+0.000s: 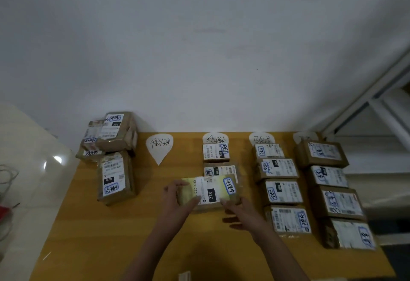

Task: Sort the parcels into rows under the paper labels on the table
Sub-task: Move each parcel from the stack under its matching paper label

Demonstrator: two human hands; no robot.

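Both hands grip a brown parcel [210, 191] with a white "220" label, near the table's middle. My left hand [177, 198] clasps its left end and my right hand [239, 211] its right front corner. It sits third in the row under the second paper label [215, 138], behind it two parcels [216, 152] [220, 170]. The first paper label [159, 147] has nothing under it. Under the third paper label [261, 139] runs a row of several parcels [280, 192]. A far-right row [330, 176] mostly hides its label [305, 136].
An unsorted pile of parcels [115, 132] sits at the table's back left corner, with one more parcel [115, 178] in front of it. The wooden table [99, 232] meets a white wall behind. A white metal frame [377, 107] stands right. A small pale object [184, 276] lies at the front edge.
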